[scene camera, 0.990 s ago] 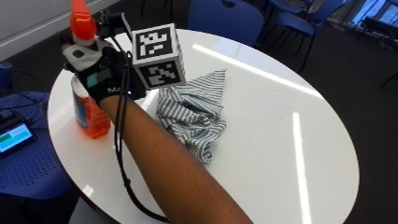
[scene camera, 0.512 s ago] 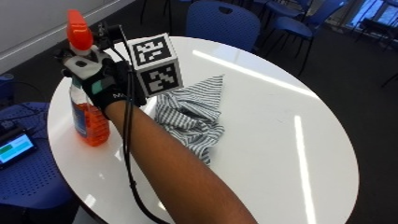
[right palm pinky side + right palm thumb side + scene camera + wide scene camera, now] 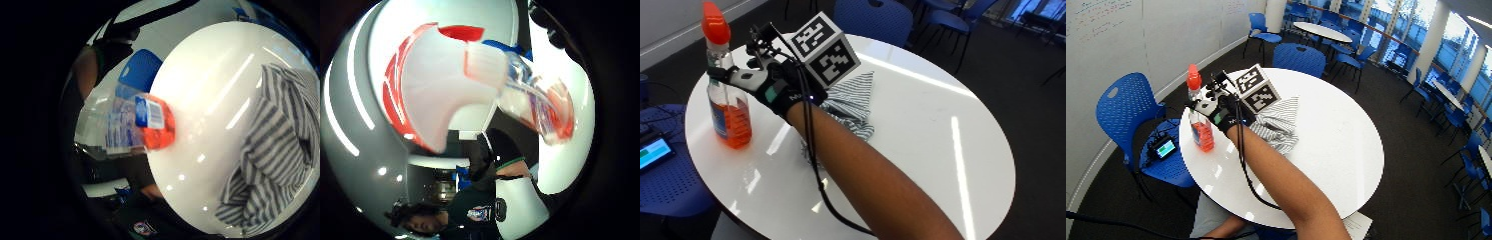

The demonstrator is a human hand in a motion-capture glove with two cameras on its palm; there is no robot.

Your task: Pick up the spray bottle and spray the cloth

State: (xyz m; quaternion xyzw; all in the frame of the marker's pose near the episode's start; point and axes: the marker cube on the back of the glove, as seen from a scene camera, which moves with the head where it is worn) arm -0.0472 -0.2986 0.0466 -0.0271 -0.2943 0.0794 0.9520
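bottle (image 3: pixel 728 105) upright near the tabletop (image 3: pixel 933 130) edge, hand (image 3: pixel 766 85) right up at its neck, cloth (image 3: pixel 850 102) just past the hand, further in on the tabletop

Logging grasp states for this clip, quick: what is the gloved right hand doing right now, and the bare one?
Right hand: at the neck of the bottle, which stands on the table; whether its fingers have closed on it cannot be told.
Bare hand: not in view.
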